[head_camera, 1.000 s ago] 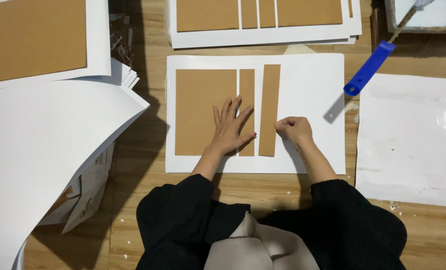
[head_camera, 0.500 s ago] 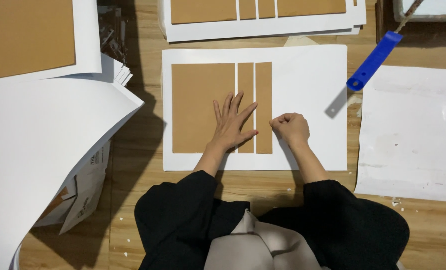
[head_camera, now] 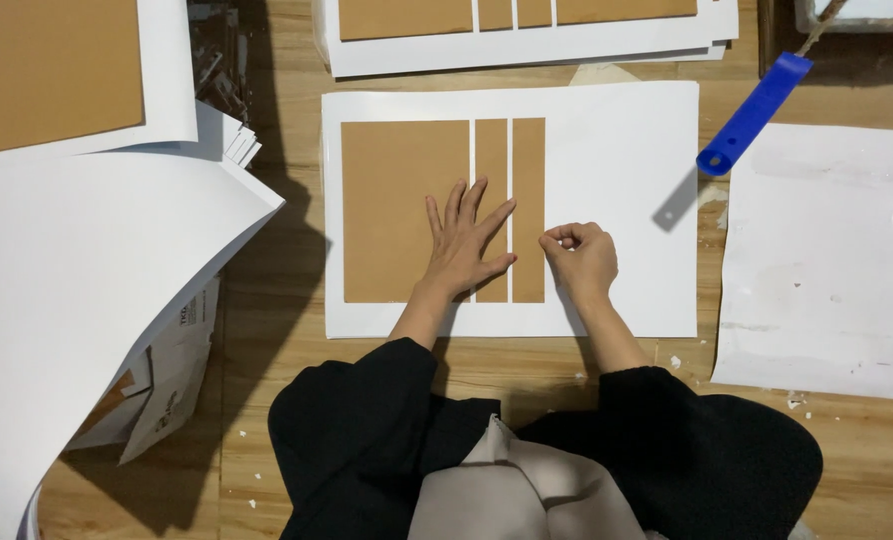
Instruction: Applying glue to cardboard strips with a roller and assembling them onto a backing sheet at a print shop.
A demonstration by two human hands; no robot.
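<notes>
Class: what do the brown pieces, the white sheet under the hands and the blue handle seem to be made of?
Brown pieces: probably stiff cardboard, matte, with straight cut edges.
White sheet: looks like paper, smooth and lying flat.
Blue handle: likely plastic, even in colour and smooth.

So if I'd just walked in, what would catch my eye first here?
Probably the white sheet in the middle of the wooden floor, with one wide brown card panel and two narrow brown strips laid side by side on it. The left hand lies flat across the panel and strips, while the right hand is curled at the outer strip's edge. A blue handle juts in at upper right.
</notes>
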